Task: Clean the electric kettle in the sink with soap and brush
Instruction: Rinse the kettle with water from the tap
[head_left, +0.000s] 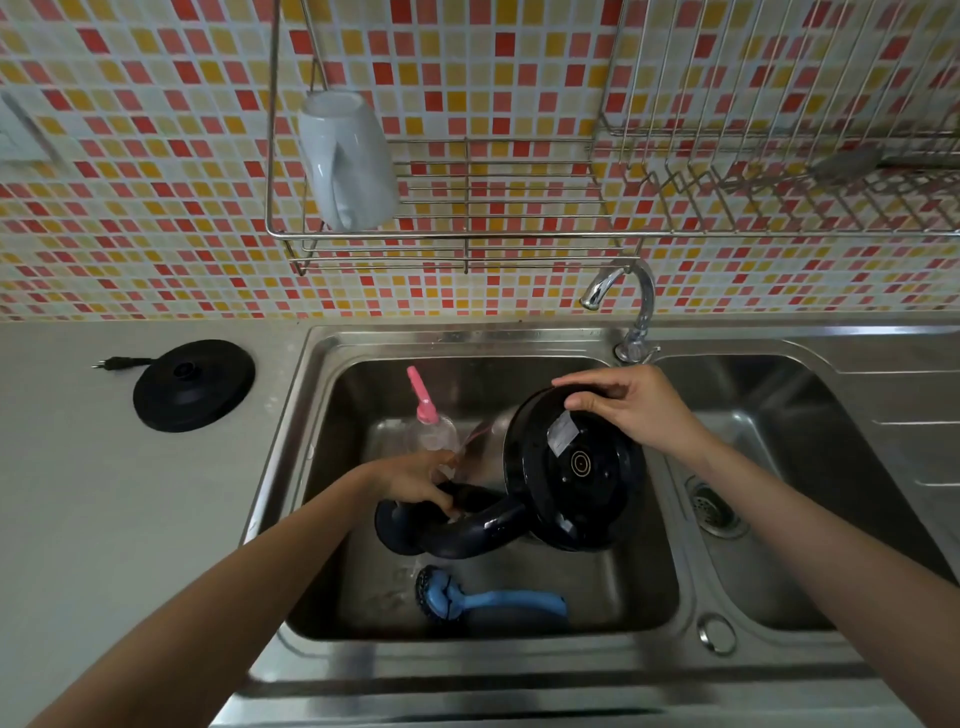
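Observation:
The black electric kettle (571, 467) lies tipped on its side in the left sink basin (332, 415), its round base facing me. My left hand (415, 480) grips the kettle's dark curved handle (467, 530). My right hand (628, 405) holds the top rim of the kettle's base, fingers curled over the edge. A clear soap bottle with a pink nozzle (428, 415) stands behind my left hand. A blue-handled brush (488, 603) with dark bristles lies on the basin floor in front of the kettle.
The kettle's black power base (195, 384) with its plug sits on the counter to the left. A chrome tap (631, 312) stands between the basins, with the right basin and its drain (714, 506) beside it. A wall rack (467, 208) above holds a white jug (348, 161).

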